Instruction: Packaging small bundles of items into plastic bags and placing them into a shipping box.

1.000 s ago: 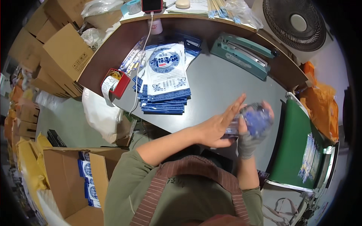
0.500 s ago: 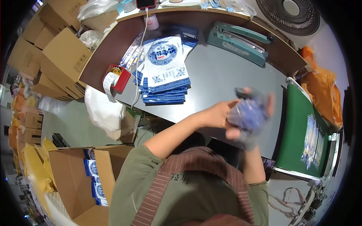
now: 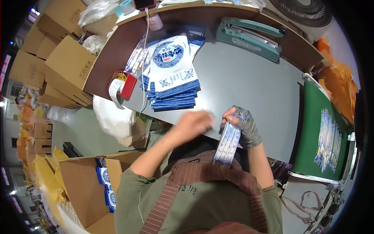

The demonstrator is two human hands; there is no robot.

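Observation:
My right hand (image 3: 244,125), in a grey fingerless glove, is closed around the upper part of a bundle of wrapped chopsticks (image 3: 227,145). The bundle is blue and white and hangs down toward my apron, over the near table edge. To its left is my bare left hand (image 3: 193,126), apart from the bundle and smeared by motion, so its fingers are hard to read. Further up the grey table (image 3: 249,89), a stack of blue and white printed pouches (image 3: 171,74) lies left of the middle.
A green sealing machine (image 3: 249,41) stands at the table's back right. More wrapped sticks (image 3: 328,140) lie on a green belt (image 3: 309,113) at right. On the left are a red box with a paper roll (image 3: 126,85), a white cable (image 3: 145,62) and an open carton (image 3: 80,183) holding pouches.
My hands were together around the blurred bundle further right. They have come apart: the left moved left, while the right came nearer my body with the bundle, its sticks now pointing down.

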